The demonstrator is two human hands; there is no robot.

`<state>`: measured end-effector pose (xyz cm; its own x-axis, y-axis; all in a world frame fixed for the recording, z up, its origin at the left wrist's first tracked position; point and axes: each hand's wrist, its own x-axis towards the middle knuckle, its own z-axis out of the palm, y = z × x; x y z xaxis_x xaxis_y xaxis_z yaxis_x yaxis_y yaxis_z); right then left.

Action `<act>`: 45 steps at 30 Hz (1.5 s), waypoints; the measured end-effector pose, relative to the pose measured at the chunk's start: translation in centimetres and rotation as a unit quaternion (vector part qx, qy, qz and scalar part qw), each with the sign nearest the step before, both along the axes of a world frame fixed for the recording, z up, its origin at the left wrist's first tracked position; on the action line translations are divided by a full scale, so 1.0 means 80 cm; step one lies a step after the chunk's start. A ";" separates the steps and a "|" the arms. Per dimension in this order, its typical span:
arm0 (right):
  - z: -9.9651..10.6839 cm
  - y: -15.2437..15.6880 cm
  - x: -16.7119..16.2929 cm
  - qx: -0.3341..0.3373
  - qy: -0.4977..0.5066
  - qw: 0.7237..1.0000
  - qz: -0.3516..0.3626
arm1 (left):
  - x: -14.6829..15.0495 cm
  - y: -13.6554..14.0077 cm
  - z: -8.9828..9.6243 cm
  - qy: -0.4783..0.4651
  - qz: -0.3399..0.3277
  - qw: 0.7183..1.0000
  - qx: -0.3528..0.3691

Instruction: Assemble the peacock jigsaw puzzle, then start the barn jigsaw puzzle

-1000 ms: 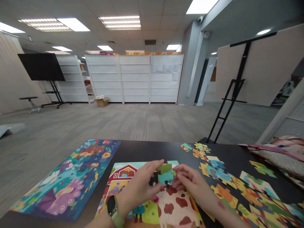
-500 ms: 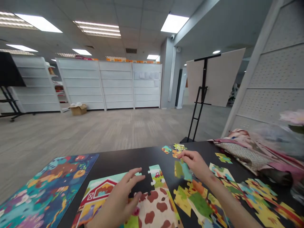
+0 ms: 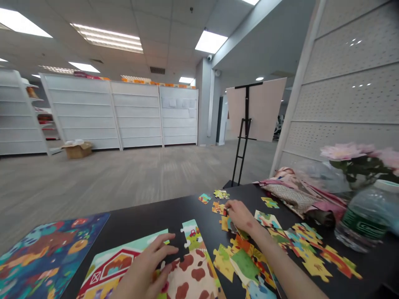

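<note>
My left hand lies over the partly assembled jigsaw puzzle, its fingers spread and holding nothing. The puzzle shows a red barn and a brown-spotted cow, with a dark gap near its top edge between the barn side and a strip with a red tractor. To the right, my right hand reaches forward with curled fingers pinching the edge of an orange puzzle piece. Another yellowish piece is partly hidden beneath that hand. Two more loose pieces lie just beyond the fingertips, one of them teal and orange.
Several loose pieces spread right of my right forearm, others to its left. A blue animal picture lies at left. A plastic bottle, pink flowers and a patterned bag stand at right.
The view has turned to the right, bringing the bottle into sight. My right hand has shifted slightly onto the orange piece, away from the green-and-blue piece. My left hand stays over the puzzle.
</note>
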<state>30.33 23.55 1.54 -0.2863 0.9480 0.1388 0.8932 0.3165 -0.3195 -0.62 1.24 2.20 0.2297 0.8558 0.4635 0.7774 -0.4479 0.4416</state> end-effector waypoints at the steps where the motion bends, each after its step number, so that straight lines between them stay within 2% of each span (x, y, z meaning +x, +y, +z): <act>1: 0.000 0.002 -0.002 0.006 -0.007 1.000 -0.006 | 0.001 0.000 0.000 0.001 0.001 1.000 0.000; 7: -0.009 0.013 -0.018 0.025 -0.040 0.999 -0.012 | 0.002 -0.001 -0.001 0.006 -0.003 0.999 -0.043; 17: -0.017 0.034 -0.007 0.039 -0.028 0.999 -0.008 | 0.001 -0.001 0.002 -0.004 -0.004 0.997 -0.080; 19: -0.018 0.046 -0.011 0.042 -0.022 0.999 -0.008 | 0.000 0.001 0.003 -0.015 0.017 0.997 -0.071; 25: -0.012 0.084 -0.026 0.042 0.018 0.999 0.007 | -0.016 0.015 0.007 -0.110 0.142 0.984 0.003; 30: 0.016 0.087 -0.027 0.041 0.084 0.996 0.003 | -0.031 0.020 0.010 -0.158 0.181 0.970 0.017; 32: 0.031 0.076 -0.031 0.029 0.119 0.992 0.022 | -0.033 0.021 0.010 -0.161 0.188 0.969 0.008; 35: 0.042 0.038 -0.058 -0.019 0.181 0.979 0.092 | -0.037 0.023 0.006 -0.153 0.189 0.970 -0.002; 38: 0.036 -0.022 -0.109 -0.074 0.242 0.953 0.167 | -0.044 0.025 0.000 -0.148 0.178 0.973 -0.009; 41: 0.025 -0.082 -0.161 -0.151 0.320 0.900 0.254 | -0.054 0.028 -0.007 -0.145 0.167 0.975 -0.015; 43: 0.020 -0.110 -0.185 -0.186 0.338 0.882 0.271 | -0.059 0.029 -0.010 -0.142 0.167 0.975 -0.017; 45: 0.014 -0.125 -0.199 -0.203 0.342 0.882 0.253 | -0.061 0.030 -0.011 -0.138 0.172 0.975 -0.017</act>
<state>14.42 13.53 2.62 -0.6684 0.7337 0.1222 0.2235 0.3549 -0.9078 -5.53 3.61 1.36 -0.2024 0.8760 0.4378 0.7288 -0.1639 0.6648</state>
